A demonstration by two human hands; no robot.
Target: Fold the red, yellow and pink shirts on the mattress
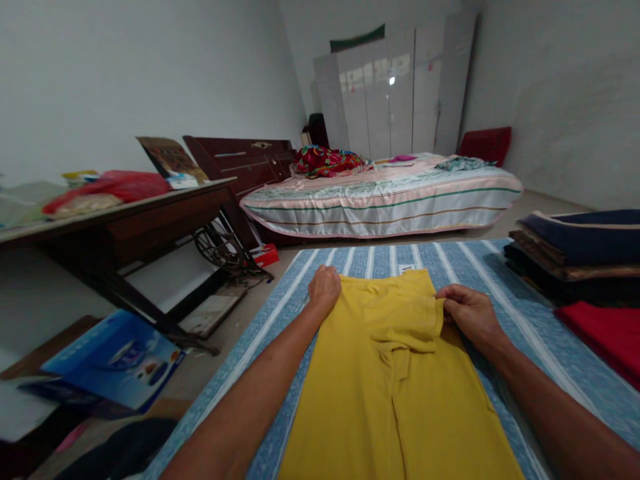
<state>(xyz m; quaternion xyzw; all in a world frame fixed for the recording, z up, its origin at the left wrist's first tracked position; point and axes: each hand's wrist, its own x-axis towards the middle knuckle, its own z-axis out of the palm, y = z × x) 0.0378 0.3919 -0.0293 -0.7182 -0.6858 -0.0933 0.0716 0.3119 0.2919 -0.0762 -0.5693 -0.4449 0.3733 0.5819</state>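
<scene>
A yellow garment (350,387) that looks like a pair of trousers lies spread on the blue striped bed cover (265,373). Its waist end is away from me, and its lower part runs out of view at the bottom. My left hand (325,288) is closed on the far left corner of the waist. On the far right, my right hand (467,310) pinches the edge of a smaller yellow layer that lies across the upper part. That layer is bunched and creased near the middle. A small white tag shows just beyond the waist.
To the right stand a stack of folded dark clothes (580,257) and a red folded cloth (607,333). A sewing-machine table (150,220) is at the left, with a blue box (120,363) below it. Another bed (380,207) and a pale wardrobe (380,100) are further back.
</scene>
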